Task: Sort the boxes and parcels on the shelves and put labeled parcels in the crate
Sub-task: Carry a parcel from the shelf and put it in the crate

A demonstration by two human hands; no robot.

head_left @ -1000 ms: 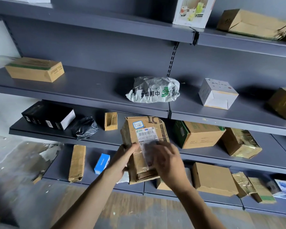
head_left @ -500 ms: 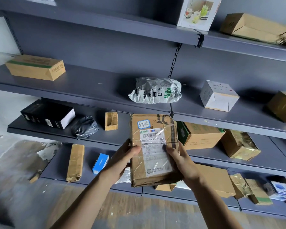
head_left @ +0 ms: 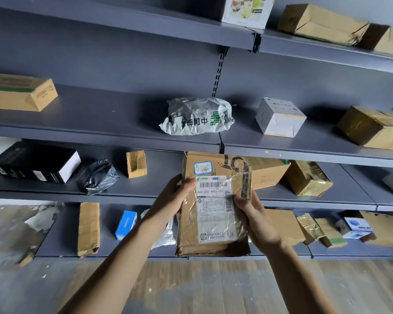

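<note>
Two thumbs [head_left: 239, 201] press the front of a creased cardboard parcel [head_left: 216, 245]; the other fingers curl behind it, hidden. The left hand [head_left: 175, 198] and right hand [head_left: 256, 218] grip its side edges before metal shelves [head_left: 123, 114]. Crinkled clear tape [head_left: 241, 177] glazes its white barcode label [head_left: 213, 214], fine print illegible; a second ago the right hand covered it.

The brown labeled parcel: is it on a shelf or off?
Off: left hand and right hand hold the parcel in front of the shelves.
</note>
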